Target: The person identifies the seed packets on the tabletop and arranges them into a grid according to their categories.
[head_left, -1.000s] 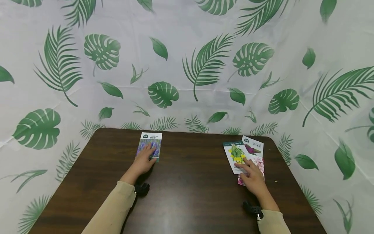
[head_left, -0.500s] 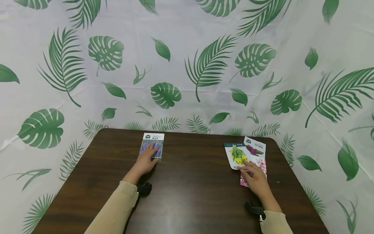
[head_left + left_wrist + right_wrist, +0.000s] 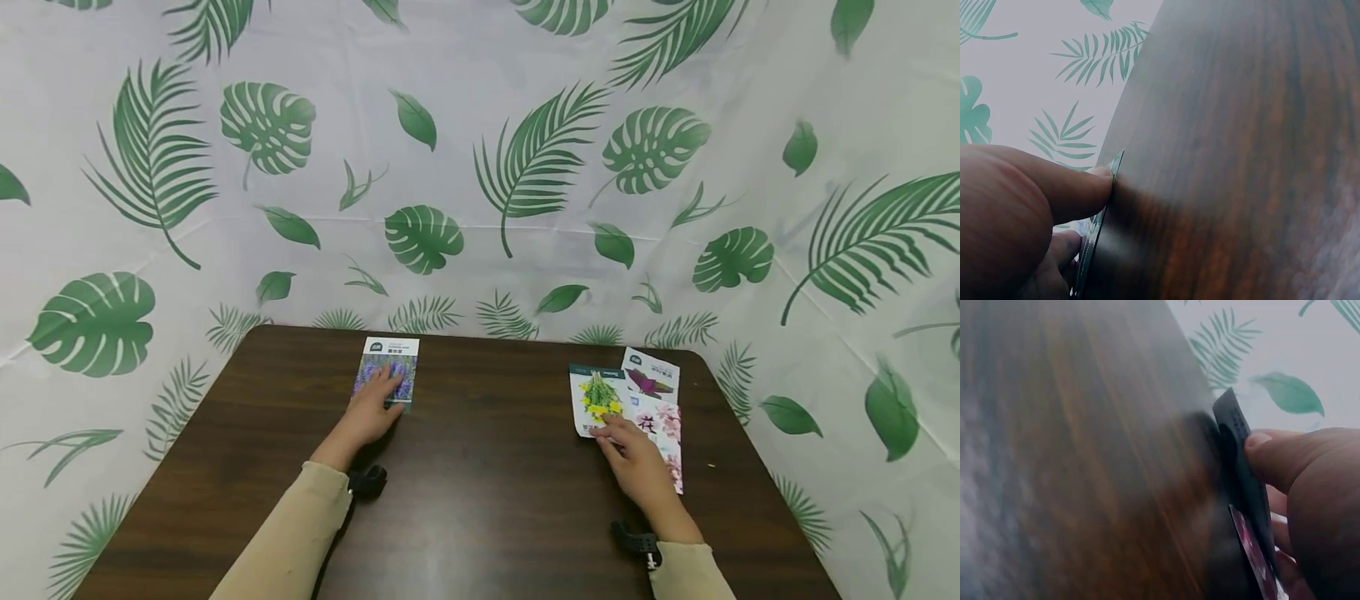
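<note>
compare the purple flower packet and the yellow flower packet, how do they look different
The purple flower packet has a white top band; the yellow flower packet has a dark green one.
Purple blooms fill the first one's picture, while the second shows a yellow bunch on white.
The left hand rests on the purple; the right hand holds the yellow.
Both are thin with printed flowers.
</note>
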`<control>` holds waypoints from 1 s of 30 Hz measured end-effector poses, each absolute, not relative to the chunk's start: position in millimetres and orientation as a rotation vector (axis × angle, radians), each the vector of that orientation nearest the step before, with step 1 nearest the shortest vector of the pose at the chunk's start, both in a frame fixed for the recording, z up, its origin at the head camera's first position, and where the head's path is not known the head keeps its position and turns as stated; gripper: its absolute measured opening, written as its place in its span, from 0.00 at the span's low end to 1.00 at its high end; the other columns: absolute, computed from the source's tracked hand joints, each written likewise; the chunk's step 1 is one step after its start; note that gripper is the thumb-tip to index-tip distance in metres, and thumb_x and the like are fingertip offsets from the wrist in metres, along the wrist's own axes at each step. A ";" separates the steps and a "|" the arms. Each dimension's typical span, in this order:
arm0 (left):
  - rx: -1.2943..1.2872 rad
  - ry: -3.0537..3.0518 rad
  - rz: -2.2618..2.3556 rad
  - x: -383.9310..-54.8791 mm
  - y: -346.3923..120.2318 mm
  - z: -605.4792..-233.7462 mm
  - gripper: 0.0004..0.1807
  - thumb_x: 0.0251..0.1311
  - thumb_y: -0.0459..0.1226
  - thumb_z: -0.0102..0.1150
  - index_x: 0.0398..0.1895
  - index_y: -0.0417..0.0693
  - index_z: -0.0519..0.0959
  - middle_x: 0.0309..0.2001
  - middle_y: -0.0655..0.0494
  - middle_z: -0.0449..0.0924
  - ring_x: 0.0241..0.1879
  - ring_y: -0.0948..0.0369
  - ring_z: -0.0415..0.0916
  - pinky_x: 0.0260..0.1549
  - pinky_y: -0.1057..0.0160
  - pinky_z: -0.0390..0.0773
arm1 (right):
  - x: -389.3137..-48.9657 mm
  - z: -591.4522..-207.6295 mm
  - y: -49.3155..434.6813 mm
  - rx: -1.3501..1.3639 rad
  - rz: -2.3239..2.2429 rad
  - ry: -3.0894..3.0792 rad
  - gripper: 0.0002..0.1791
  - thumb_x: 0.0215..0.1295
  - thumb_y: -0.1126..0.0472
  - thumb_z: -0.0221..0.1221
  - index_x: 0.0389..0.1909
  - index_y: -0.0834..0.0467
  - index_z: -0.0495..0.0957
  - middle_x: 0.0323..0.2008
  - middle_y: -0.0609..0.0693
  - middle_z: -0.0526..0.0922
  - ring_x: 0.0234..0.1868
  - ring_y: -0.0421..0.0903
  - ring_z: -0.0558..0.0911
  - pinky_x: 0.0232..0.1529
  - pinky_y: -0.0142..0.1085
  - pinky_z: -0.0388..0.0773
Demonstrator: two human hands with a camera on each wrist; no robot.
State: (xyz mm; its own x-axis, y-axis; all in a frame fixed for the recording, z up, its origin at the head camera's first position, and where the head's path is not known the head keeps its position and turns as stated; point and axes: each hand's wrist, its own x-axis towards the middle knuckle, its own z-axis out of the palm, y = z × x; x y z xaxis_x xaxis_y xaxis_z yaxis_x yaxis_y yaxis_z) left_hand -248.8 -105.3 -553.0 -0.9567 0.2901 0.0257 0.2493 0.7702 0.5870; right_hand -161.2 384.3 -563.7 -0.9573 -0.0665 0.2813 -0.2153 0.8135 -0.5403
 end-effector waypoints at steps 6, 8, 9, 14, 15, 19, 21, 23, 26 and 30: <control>0.464 2.908 0.957 -251.5 -107.8 -552.4 0.34 0.80 0.37 0.60 0.83 0.37 0.65 0.86 0.29 0.49 0.86 0.31 0.45 0.83 0.28 0.49 | -164.0 -559.8 375.6 0.250 0.832 -2.776 0.11 0.76 0.63 0.67 0.54 0.54 0.91 0.71 0.63 0.82 0.76 0.68 0.76 0.73 0.68 0.73; 0.464 2.903 0.947 -250.6 -108.1 -554.6 0.34 0.80 0.38 0.60 0.83 0.36 0.65 0.86 0.29 0.49 0.86 0.31 0.45 0.83 0.28 0.50 | -163.4 -559.6 374.4 0.256 0.819 -2.808 0.12 0.76 0.63 0.67 0.55 0.54 0.91 0.72 0.63 0.81 0.77 0.68 0.75 0.74 0.69 0.71; 0.462 2.898 0.943 -249.6 -108.3 -555.7 0.34 0.79 0.37 0.60 0.83 0.36 0.66 0.86 0.28 0.49 0.86 0.30 0.45 0.83 0.28 0.50 | -162.7 -560.0 373.8 0.256 0.810 -2.824 0.12 0.77 0.63 0.67 0.56 0.53 0.91 0.72 0.63 0.80 0.77 0.68 0.75 0.75 0.69 0.71; 0.450 2.861 0.952 -246.1 -109.8 -554.1 0.34 0.80 0.37 0.59 0.84 0.37 0.64 0.87 0.30 0.47 0.87 0.32 0.42 0.84 0.28 0.47 | -163.3 -564.6 373.8 0.271 0.769 -2.862 0.20 0.77 0.67 0.64 0.66 0.54 0.86 0.70 0.63 0.80 0.74 0.68 0.77 0.72 0.68 0.74; 0.453 2.853 0.965 -246.6 -110.7 -552.2 0.34 0.80 0.37 0.59 0.84 0.37 0.63 0.87 0.30 0.46 0.87 0.32 0.41 0.84 0.27 0.46 | -165.1 -565.4 373.8 0.282 0.762 -2.856 0.22 0.76 0.69 0.63 0.68 0.54 0.85 0.70 0.63 0.80 0.73 0.68 0.78 0.71 0.68 0.75; 0.466 2.825 1.003 -250.5 -112.4 -548.1 0.35 0.80 0.36 0.59 0.85 0.38 0.62 0.87 0.31 0.44 0.88 0.32 0.39 0.84 0.27 0.42 | -170.2 -566.8 373.4 0.310 0.782 -2.831 0.26 0.75 0.72 0.61 0.72 0.56 0.82 0.72 0.66 0.76 0.73 0.69 0.76 0.70 0.68 0.75; 0.473 2.811 1.001 -249.7 -112.9 -548.2 0.35 0.80 0.36 0.58 0.85 0.38 0.62 0.87 0.30 0.44 0.87 0.31 0.39 0.83 0.26 0.40 | -169.7 -568.0 371.9 0.305 0.801 -2.821 0.24 0.75 0.71 0.62 0.69 0.56 0.85 0.75 0.68 0.73 0.74 0.72 0.74 0.71 0.69 0.74; 0.467 2.790 0.998 -247.8 -112.3 -547.9 0.35 0.80 0.35 0.57 0.85 0.38 0.61 0.87 0.30 0.43 0.87 0.31 0.38 0.83 0.26 0.37 | -167.9 -568.0 370.1 0.298 0.806 -2.824 0.21 0.75 0.70 0.63 0.66 0.55 0.87 0.77 0.69 0.72 0.75 0.73 0.73 0.72 0.71 0.72; 0.457 2.774 0.970 -245.4 -111.2 -545.5 0.34 0.81 0.33 0.54 0.86 0.38 0.60 0.88 0.31 0.41 0.88 0.32 0.37 0.83 0.26 0.34 | -168.4 -566.1 367.0 0.298 0.761 -2.843 0.17 0.75 0.67 0.65 0.61 0.54 0.89 0.76 0.67 0.75 0.74 0.73 0.74 0.71 0.71 0.72; 0.441 2.782 0.938 -245.5 -110.8 -546.0 0.34 0.81 0.32 0.53 0.86 0.39 0.60 0.88 0.32 0.41 0.88 0.34 0.37 0.84 0.28 0.37 | -172.0 -559.2 359.8 0.346 0.733 -2.854 0.13 0.73 0.69 0.67 0.53 0.54 0.91 0.69 0.66 0.82 0.71 0.71 0.78 0.69 0.69 0.75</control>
State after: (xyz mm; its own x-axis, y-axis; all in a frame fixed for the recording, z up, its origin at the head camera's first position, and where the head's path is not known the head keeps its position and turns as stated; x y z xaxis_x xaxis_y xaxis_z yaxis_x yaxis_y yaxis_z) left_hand -245.5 -110.8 -546.0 -0.9412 0.3309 -0.0683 0.2220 0.7580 0.6133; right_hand -172.0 359.8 -559.2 -0.9579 -0.1795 0.2239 -0.2652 0.8518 -0.4517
